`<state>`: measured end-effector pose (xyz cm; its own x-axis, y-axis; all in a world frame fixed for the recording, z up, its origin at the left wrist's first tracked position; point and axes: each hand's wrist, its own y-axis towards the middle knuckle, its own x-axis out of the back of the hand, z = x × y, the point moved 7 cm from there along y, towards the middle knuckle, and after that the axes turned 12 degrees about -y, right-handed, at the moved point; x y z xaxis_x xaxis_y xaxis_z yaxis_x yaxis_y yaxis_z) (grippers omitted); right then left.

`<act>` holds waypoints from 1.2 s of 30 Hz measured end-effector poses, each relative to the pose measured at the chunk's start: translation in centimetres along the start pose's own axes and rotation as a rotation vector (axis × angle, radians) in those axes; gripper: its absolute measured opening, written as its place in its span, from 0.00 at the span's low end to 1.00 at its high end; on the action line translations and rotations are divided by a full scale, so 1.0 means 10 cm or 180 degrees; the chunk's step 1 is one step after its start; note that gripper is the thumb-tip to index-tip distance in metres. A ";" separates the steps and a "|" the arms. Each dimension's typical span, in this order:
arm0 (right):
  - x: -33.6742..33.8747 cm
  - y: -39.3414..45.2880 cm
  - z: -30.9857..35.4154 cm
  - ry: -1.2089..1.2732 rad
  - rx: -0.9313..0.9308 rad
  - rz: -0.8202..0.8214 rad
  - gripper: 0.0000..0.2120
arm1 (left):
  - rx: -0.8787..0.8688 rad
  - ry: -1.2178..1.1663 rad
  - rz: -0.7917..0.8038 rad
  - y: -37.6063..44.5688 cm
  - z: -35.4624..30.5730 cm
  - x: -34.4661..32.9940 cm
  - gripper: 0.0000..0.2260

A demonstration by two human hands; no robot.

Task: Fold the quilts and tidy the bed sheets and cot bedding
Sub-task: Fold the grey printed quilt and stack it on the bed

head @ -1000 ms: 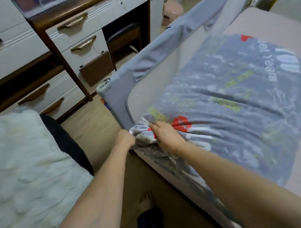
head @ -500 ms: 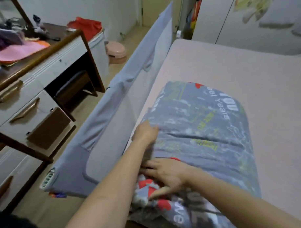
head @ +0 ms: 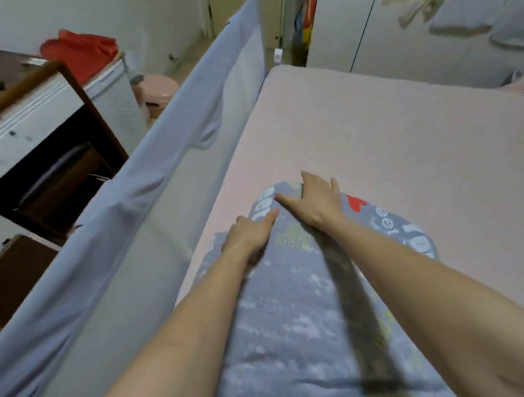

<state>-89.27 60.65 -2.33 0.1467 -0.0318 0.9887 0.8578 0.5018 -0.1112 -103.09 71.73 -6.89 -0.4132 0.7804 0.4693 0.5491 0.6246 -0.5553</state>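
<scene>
Grey printed quilt [head: 292,331]: lying on pink bed sheet [head: 386,140]. Right hand [head: 316,204] flat, fingers [head: 284,199] extended at far edge; left hand [head: 250,236] pressing beside it. Bare sheet beyond fingers; grey bed rail [head: 175,136] left.

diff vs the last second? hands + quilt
Both hands let go of the bunched near corner and slid up the quilt. The right hand now lies flat at its far edge, the left hand just behind. The quilt stays on the pink sheet.
</scene>
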 end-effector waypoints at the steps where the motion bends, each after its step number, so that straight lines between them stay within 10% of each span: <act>1: -0.13 0.13 -0.04 0.0038 -0.0144 0.0337 0.38 | 0.0050 -0.0143 0.0060 0.13 -0.02 -0.09 0.46; 5: -0.45 0.11 -0.04 0.1319 -0.0315 0.1024 0.17 | -0.0041 -0.0203 0.0024 0.37 0.07 -0.32 0.32; 14: 0.60 0.18 1.18 0.3824 0.0168 -0.0608 0.12 | -0.1587 -0.0767 -0.1995 0.05 -0.42 1.26 0.24; 20: -0.94 -0.03 1.97 0.0704 0.1300 0.1132 0.19 | 0.0942 0.0291 -0.1010 0.71 1.14 1.22 0.22; 28: -0.87 0.18 1.31 0.1692 0.1261 0.1263 0.10 | -0.1455 0.0126 -0.0744 0.57 -0.11 0.51 0.21; 36: -1.03 0.41 -0.87 -0.0152 -0.0146 0.1984 0.28 | -0.0346 0.2774 -0.0050 0.90 -0.17 -0.22 0.33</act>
<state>-83.02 55.50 -13.80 0.6049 0.2942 0.7399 0.6385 0.3759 -0.6715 -95.97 75.62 -11.76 0.2563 0.4446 0.8583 0.6325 0.5943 -0.4967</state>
